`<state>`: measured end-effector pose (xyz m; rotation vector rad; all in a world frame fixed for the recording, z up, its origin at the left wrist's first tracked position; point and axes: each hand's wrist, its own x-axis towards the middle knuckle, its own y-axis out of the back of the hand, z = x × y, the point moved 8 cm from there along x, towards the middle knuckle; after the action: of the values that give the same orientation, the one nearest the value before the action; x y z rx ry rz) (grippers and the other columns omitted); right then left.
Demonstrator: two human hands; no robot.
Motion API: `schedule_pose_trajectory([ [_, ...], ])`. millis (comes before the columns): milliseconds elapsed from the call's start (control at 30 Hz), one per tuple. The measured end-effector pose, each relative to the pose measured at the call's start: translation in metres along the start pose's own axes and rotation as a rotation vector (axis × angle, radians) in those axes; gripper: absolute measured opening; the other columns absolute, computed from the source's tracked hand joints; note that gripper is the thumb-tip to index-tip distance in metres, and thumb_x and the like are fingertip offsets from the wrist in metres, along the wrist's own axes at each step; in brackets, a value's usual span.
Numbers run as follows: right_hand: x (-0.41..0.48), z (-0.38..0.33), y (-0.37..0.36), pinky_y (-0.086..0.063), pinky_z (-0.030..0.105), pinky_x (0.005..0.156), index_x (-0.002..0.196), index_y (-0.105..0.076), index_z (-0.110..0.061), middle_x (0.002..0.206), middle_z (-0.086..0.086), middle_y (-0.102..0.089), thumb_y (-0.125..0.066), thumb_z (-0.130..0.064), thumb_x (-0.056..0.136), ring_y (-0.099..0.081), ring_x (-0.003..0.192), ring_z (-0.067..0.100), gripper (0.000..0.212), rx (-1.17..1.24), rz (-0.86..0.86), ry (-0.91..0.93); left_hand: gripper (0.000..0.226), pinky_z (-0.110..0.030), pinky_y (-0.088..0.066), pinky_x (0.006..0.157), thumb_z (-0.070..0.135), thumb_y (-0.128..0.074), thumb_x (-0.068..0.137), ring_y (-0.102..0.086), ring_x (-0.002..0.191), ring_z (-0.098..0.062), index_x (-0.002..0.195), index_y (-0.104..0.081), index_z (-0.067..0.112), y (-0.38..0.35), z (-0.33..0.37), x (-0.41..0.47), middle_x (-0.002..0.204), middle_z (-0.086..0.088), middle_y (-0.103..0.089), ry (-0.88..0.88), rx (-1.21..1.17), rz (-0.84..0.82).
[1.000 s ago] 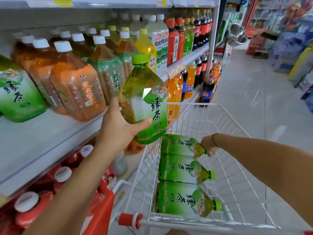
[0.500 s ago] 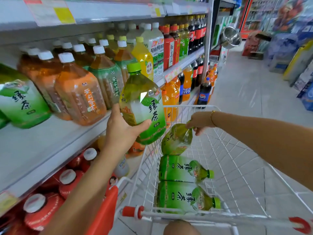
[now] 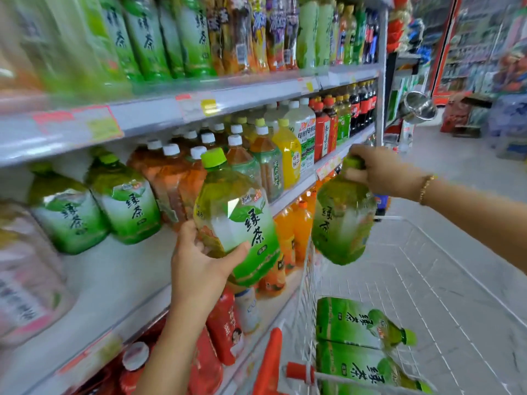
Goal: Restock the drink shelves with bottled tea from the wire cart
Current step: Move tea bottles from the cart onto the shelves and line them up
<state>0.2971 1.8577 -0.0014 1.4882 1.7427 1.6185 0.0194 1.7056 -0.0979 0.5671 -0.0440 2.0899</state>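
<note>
Fingers of the left hand are wrapped around the lower body of a big green tea bottle, thumb out front on the label, the rest curled behind. That bottle is upright with a slight lean, green cap up, held in the air just in front of the middle shelf and not resting on it. Over on the other side, the right hand is clamped down over the neck and cap of a second green tea bottle, which hangs tilted from the grip above the near-left corner of the wire cart, clear of the shelf's front edge. Down in that cart, two more green tea bottles lie on their sides against the wall nearest the shelf, caps pointing away from it. On the shelf itself, well left of the raised bottle, a pair of matching shelved green bottles stand at the back, with orange-brown tea bottles right beside them. There's bare shelf board in front of those. A gold bracelet shows on the right wrist.
</note>
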Motion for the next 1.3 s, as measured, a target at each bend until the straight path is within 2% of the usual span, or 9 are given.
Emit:
schedule_pose_trajectory([
  [133,0.003,-0.066,0.051,-0.032,0.017,0.048,0.09,-0.047,-0.011,0.066,-0.005,-0.046,-0.062,-0.026,0.088,-0.044,0.057,0.009,0.021,0.081,0.216,0.201,0.068,-0.023,-0.052,0.077,0.035,-0.087,0.048,-0.067,0.09,-0.001,0.105,-0.053,0.02,0.031,0.027,0.0,0.097,0.01,-0.069,-0.088,0.026,0.037],
  [300,0.014,-0.129,0.065,-0.036,0.02,0.053,0.085,-0.048,-0.007,0.067,0.001,-0.046,-0.06,-0.025,0.09,-0.044,0.06,0.017,0.022,0.309,0.261,0.318,0.058,-0.04,-0.055,0.079,0.037,-0.087,0.046,-0.068,0.089,-0.015,0.088,-0.047,0.036,0.087,0.032,-0.003,0.091,0.008,-0.068,-0.126,0.088,0.188],
  [367,0.017,-0.158,0.053,-0.04,0.028,0.058,0.086,-0.05,-0.007,0.07,0.004,-0.049,-0.06,-0.025,0.089,-0.047,0.063,0.019,0.021,0.383,0.246,0.363,0.06,-0.037,-0.055,0.077,0.024,-0.09,0.051,-0.067,0.088,-0.021,0.087,-0.044,0.038,0.108,0.03,-0.006,0.088,0.005,-0.065,-0.129,0.151,0.244],
  [433,0.018,-0.187,0.038,-0.038,0.027,0.057,0.086,-0.05,-0.007,0.069,0.002,-0.05,-0.06,-0.027,0.089,-0.047,0.062,0.016,0.022,0.414,0.246,0.399,0.062,-0.023,-0.052,0.074,0.016,-0.089,0.056,-0.064,0.088,-0.02,0.096,-0.044,0.033,0.128,0.025,-0.008,0.091,0.006,-0.062,-0.131,0.212,0.313],
  [533,0.018,-0.229,0.016,-0.032,0.015,0.049,0.083,-0.044,-0.011,0.063,-0.008,-0.044,-0.06,-0.028,0.089,-0.041,0.056,0.005,0.023,0.407,0.247,0.454,0.068,-0.032,-0.047,0.074,0.027,-0.088,0.055,-0.061,0.089,-0.025,0.109,-0.048,0.015,0.153,0.019,-0.009,0.099,-0.007,-0.064,-0.142,0.366,0.44],
  [667,0.029,-0.268,-0.015,-0.023,0.027,0.053,0.084,-0.042,-0.009,0.066,-0.001,-0.046,-0.059,-0.026,0.089,-0.042,0.061,0.017,0.024,0.372,0.194,0.51,0.073,-0.039,-0.049,0.078,0.024,-0.088,0.057,-0.061,0.092,-0.033,0.115,-0.048,0.006,0.167,0.004,-0.003,0.103,-0.016,-0.064,-0.102,0.445,0.547],
  [867,0.048,-0.285,-0.07,-0.032,0.028,0.063,0.1,-0.049,-0.003,0.091,0.012,-0.059,-0.059,-0.029,0.089,-0.049,0.075,0.019,0.029,0.239,0.056,0.554,0.079,-0.044,-0.051,0.083,0.02,-0.09,0.055,-0.06,0.099,-0.037,0.119,-0.049,-0.002,0.166,-0.036,0.009,0.109,-0.022,-0.062,-0.031,0.461,0.578],
  [1167,0.079,-0.303,-0.115,-0.029,0.024,0.066,0.119,-0.048,-0.005,0.096,0.002,-0.048,-0.057,-0.023,0.091,-0.046,0.085,0.016,0.034,0.152,-0.228,0.611,0.076,-0.047,-0.034,0.108,0.018,-0.059,0.091,-0.039,0.13,-0.043,0.145,-0.015,-0.01,0.165,-0.076,0.037,0.139,-0.032,-0.04,0.169,0.604,0.478],
  [1300,0.091,-0.325,-0.122,-0.044,0.032,0.08,0.117,-0.051,-0.012,0.11,0.01,-0.054,-0.054,-0.016,0.091,-0.051,0.091,0.023,0.027,0.072,-0.352,0.631,0.067,-0.041,-0.037,0.105,0.002,-0.053,0.09,-0.043,0.128,-0.04,0.148,-0.02,-0.001,0.168,-0.071,0.032,0.14,-0.027,-0.043,0.129,0.556,0.586],
])
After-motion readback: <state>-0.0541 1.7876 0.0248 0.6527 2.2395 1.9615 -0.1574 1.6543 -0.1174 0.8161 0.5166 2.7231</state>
